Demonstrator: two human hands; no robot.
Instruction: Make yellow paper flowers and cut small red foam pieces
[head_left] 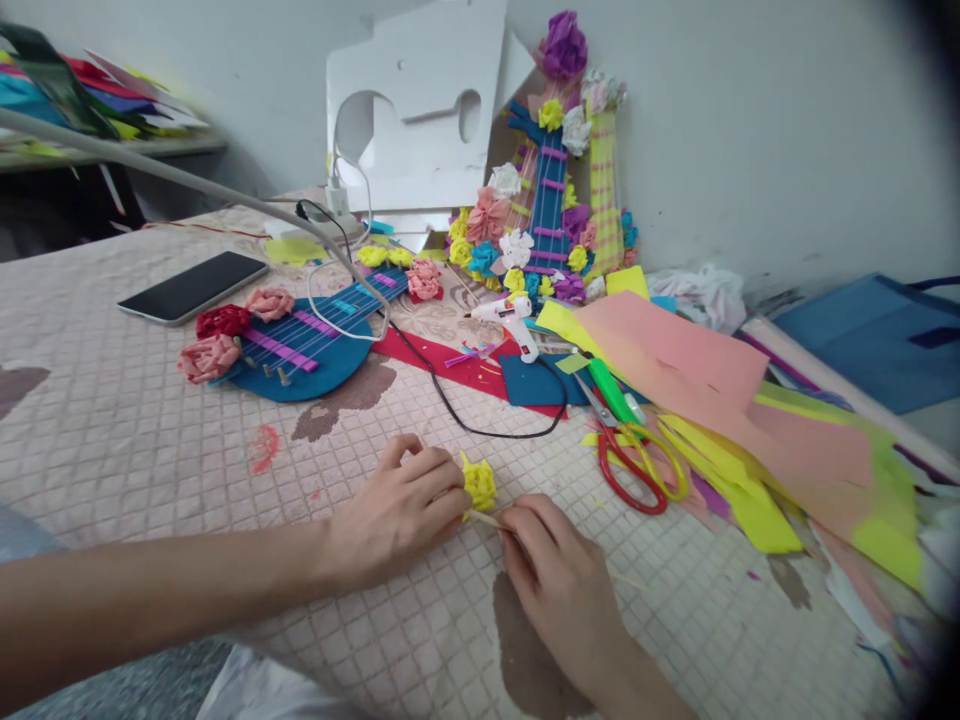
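My left hand (pixel 401 510) is closed around a small yellow paper flower (pixel 479 483), its fingertips pinching the flower's left side. My right hand (pixel 559 575) is closed on a thin wooden stick (pixel 486 517) whose end runs up under the flower. Both hands rest low on the quilted pink bedspread (pixel 150 440), close together, almost touching.
Red-and-yellow scissors (pixel 636 455) and a green cutter (pixel 611 390) lie right of my hands beside sheets of coloured paper (pixel 697 370). A white glue gun (pixel 510 318) with a black cord, a blue paper guitar (pixel 307 345), a phone (pixel 193 285) and an upright flower-covered guitar (pixel 547 190) sit farther back.
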